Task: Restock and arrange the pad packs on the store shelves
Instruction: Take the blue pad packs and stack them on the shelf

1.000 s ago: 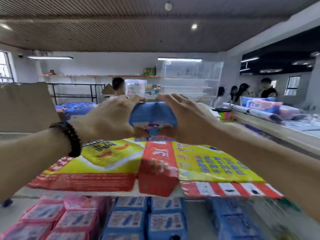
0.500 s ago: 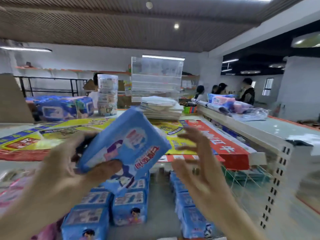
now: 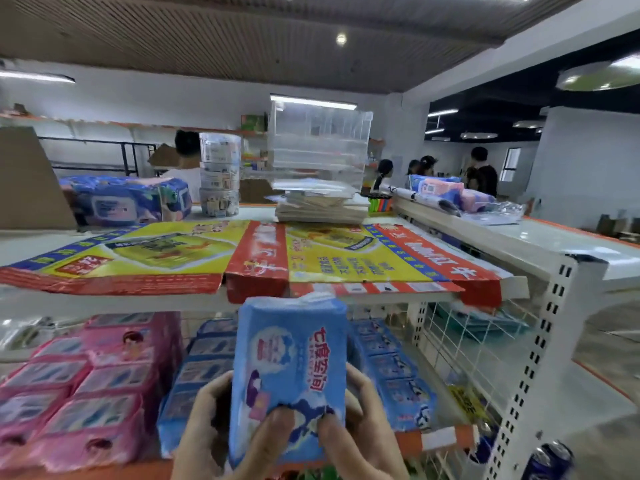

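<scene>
Pad pack (image 3: 291, 372): upright before the lower shelf's blue packs (image 3: 391, 368)
Change: lowered from the top shelf, right hand (image 3: 360, 434) rejoined
Fingers: left hand (image 3: 221, 427) and right both clamped on it
Meaning: ready to slot in

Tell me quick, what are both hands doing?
Left hand: fingers holding the blue pad pack.
Right hand: fingers holding the same pack.

Held pad pack (image 3: 291, 372) before shelved packs (image 3: 204, 368), under cardboard (image 3: 214, 258).

Left hand (image 3: 221, 431) and right hand (image 3: 360, 434) share one grip (thumbs forward, fingers curled)
</scene>
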